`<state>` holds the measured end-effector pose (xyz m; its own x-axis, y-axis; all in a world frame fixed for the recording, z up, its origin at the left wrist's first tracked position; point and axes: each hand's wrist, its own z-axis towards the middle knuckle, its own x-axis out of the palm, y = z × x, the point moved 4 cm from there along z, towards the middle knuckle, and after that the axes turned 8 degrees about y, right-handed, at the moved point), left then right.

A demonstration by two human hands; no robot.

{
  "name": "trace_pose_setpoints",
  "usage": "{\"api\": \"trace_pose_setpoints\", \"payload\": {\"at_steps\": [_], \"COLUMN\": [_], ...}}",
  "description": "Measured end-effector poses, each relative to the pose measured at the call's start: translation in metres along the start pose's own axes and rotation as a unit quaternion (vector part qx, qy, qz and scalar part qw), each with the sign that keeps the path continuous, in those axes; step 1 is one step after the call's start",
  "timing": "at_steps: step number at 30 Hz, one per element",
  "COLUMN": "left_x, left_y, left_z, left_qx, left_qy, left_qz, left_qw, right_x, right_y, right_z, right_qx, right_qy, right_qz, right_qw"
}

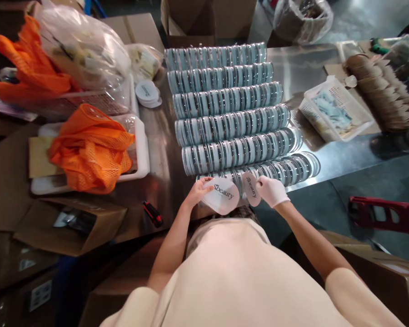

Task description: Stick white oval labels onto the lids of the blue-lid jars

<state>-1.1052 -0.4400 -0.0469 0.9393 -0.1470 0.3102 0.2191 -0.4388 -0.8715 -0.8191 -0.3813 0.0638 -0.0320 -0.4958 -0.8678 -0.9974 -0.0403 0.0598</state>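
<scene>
Steel tabletop (303,68), shiny and wide, fills the view before us, and on it six long rows of round clear-lidded compacts (225,113) stand on edge, packed face to face, pale blue showing through each one. To our left a white plastic tray (141,154) carries a heap of orange mesh netting (88,152); to our right sits a white slotted basket (337,113) of pale blue packets, with a stack of brown paper discs (378,91) beyond it. A small pile of round white labels (147,93) lies near the top left of the rows, and a red and black utility knife (152,213) rests at the table's near edge.

Close to our body, just in front of the nearest row, our bare left hand (196,193) pinches the edge of a round white lid (221,195), fingers closed on its rim. Our right hand (271,190), in a white glove, grips a second round piece (251,188) turned almost edge-on, fingers clamped around it. The two pieces nearly touch.

We judge that joining them goes best with the rims squared up and the printed face outward, then pressed evenly.

The lid reads "Sbeauty" in dark serif letters; the second piece bears similar lettering, too tilted to read surely.
</scene>
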Motion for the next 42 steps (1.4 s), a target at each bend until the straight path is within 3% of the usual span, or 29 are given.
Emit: {"api": "trace_pose_setpoints", "payload": {"at_steps": [3, 6, 10, 13, 17, 19, 24, 27, 30, 32, 34, 37, 39, 42], "left_x": [-0.009, -0.007, -0.005, -0.006, -0.007, -0.006, 0.002, 0.015, 0.030, 0.036, 0.038, 0.028, 0.015, -0.006], "left_y": [-0.002, 0.000, 0.004, 0.006, 0.004, 0.002, -0.003, 0.003, 0.013, 0.019, 0.023, 0.024, 0.021, 0.010], "left_z": [0.010, 0.013, 0.010, 0.009, 0.011, 0.013, 0.008, -0.005, -0.025, -0.042, -0.058, -0.075, -0.077, -0.067], "left_qx": [0.020, 0.015, 0.023, 0.025, 0.022, 0.016, 0.007, -0.009, -0.038, -0.052, -0.063, -0.069, -0.061, -0.043], "left_qy": [-0.018, -0.007, -0.010, -0.020, -0.014, -0.011, -0.009, -0.003, -0.001, 0.004, 0.007, -0.002, -0.015, -0.021], "left_qz": [0.000, -0.002, -0.016, -0.021, -0.015, -0.005, 0.019, 0.019, 0.028, 0.032, 0.026, 0.020, 0.031, 0.055], "left_qw": [1.000, 1.000, 1.000, 0.999, 1.000, 1.000, 1.000, 1.000, 0.999, 0.998, 0.998, 0.997, 0.998, 0.997], "right_x": [0.022, 0.061, 0.104, 0.116, 0.101, 0.086, 0.047, 0.044, 0.051, 0.051, 0.045, 0.032, 0.027, 0.026], "right_y": [0.022, 0.033, 0.031, 0.023, 0.016, 0.013, 0.021, 0.029, 0.020, 0.006, -0.010, -0.021, -0.014, 0.009], "right_z": [0.027, 0.043, 0.038, 0.032, 0.030, 0.028, 0.002, -0.018, -0.031, -0.034, -0.036, -0.040, -0.042, -0.040], "right_qx": [-0.017, -0.024, 0.003, -0.011, -0.081, -0.067, -0.017, -0.076, -0.104, -0.097, -0.080, -0.050, -0.045, -0.044], "right_qy": [0.038, 0.020, -0.067, -0.024, 0.095, 0.095, 0.005, 0.052, 0.091, 0.059, -0.014, -0.116, -0.125, -0.075], "right_qz": [-0.018, 0.018, 0.148, 0.288, 0.359, 0.336, 0.212, 0.177, 0.186, 0.217, 0.251, 0.231, 0.180, 0.101], "right_qw": [0.999, 0.999, 0.987, 0.957, 0.925, 0.935, 0.977, 0.980, 0.973, 0.970, 0.965, 0.965, 0.975, 0.991]}}
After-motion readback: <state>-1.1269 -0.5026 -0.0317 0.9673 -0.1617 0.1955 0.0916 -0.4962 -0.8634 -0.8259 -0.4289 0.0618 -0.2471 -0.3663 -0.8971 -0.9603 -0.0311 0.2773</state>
